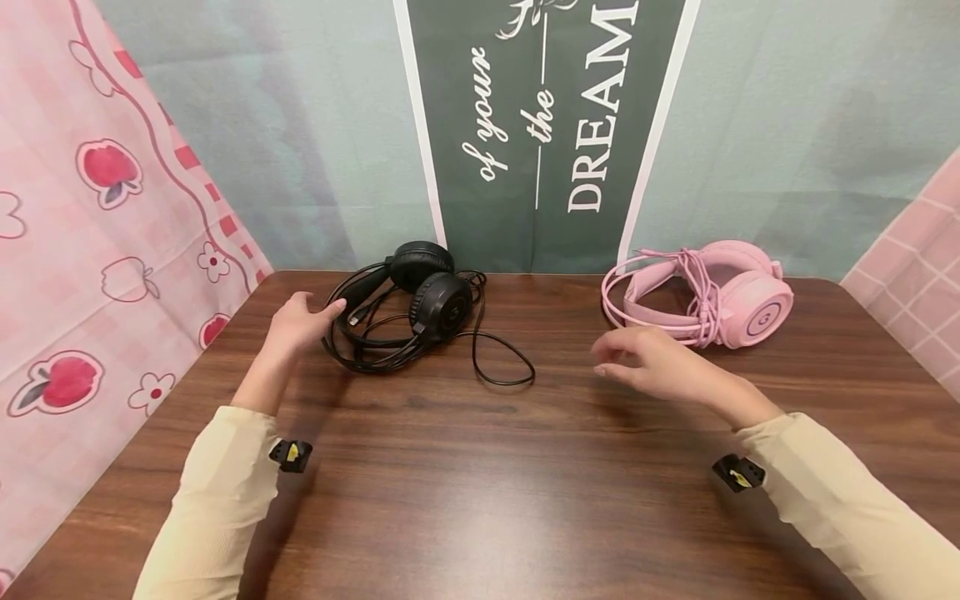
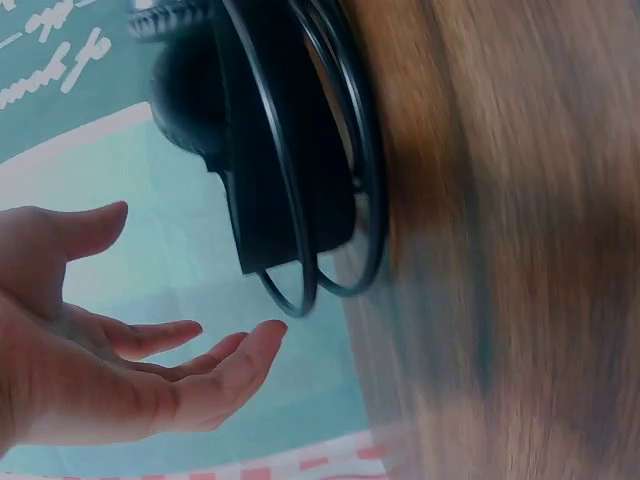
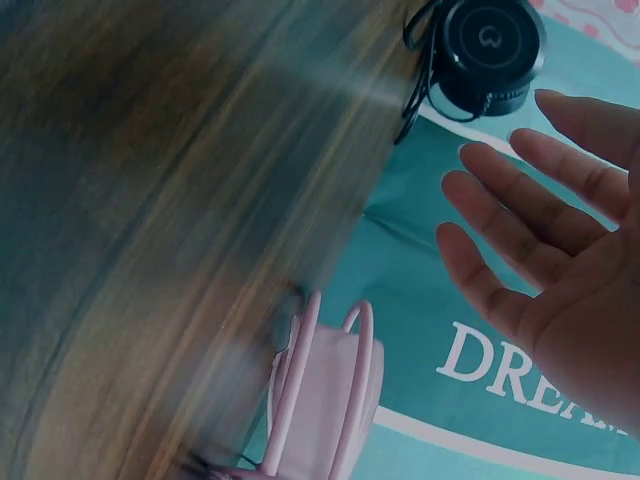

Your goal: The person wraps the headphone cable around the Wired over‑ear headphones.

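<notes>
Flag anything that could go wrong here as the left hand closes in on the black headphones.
1. The black headphones' cable lies in loose loops on the table; lifting by the headband may drag it or snag it.
2. The left hand is open at the headband's edge, so a shallow grip could slip.
3. The right hand hovers open near the pink headphones, whose cord is bundled on the band; a careless sweep might nudge them.

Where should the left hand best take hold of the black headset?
Probably the headband arc of the black headset, from its left side, where the left hand is. The band faces that hand, while the cable loops loosely around the earcups.
</notes>
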Available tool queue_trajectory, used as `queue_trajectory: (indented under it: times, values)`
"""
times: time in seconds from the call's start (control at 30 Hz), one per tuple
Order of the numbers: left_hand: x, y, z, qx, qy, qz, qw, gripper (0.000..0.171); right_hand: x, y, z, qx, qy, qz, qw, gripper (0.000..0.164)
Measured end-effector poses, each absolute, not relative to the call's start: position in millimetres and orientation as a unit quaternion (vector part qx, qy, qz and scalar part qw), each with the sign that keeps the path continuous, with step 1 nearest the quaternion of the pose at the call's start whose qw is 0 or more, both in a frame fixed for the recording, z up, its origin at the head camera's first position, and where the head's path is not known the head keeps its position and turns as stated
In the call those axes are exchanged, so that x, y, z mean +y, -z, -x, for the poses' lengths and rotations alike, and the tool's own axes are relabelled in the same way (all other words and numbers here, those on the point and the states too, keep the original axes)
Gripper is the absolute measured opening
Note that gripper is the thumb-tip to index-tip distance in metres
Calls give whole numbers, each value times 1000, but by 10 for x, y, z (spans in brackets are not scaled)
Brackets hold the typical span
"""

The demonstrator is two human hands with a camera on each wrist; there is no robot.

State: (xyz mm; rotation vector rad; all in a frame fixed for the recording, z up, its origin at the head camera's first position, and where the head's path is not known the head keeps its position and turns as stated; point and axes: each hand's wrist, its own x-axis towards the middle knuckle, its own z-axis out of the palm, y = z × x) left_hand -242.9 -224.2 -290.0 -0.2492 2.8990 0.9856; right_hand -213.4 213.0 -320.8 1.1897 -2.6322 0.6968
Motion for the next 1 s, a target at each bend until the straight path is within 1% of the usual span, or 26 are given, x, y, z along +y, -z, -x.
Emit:
queue_trajectory:
  times: [0.17, 0.3, 0.43, 0.57, 0.7, 0.83, 1.0]
  values:
    - [-2283, 2951, 2514, 951, -291, 82, 64, 90, 2087, 3184, 2095, -878, -231, -412, 78, 11]
    - [-2249, 3011, 2571, 955, -267, 100, 82, 100, 2055, 3181, 2064, -875, -232, -418, 71, 11]
    - [-2216, 3055, 2628, 953, -258, 121, 103, 106, 2026, 3188, 2027, -877, -231, -418, 59, 11]
    - [-2215, 3086, 2680, 950, -266, 113, 121, 102, 1992, 3209, 2005, -876, -229, -420, 59, 14]
    - [-2214, 3124, 2716, 937, -301, 122, 128, 97, 1947, 3230, 1996, -870, -238, -429, 56, 15]
    - [-2193, 3168, 2735, 934, -306, 140, 118, 97, 1905, 3229, 1979, -869, -269, -414, 39, 16]
    - [-2166, 3222, 2742, 938, -293, 159, 94, 86, 1880, 3218, 1956, -874, -330, -357, -9, 18]
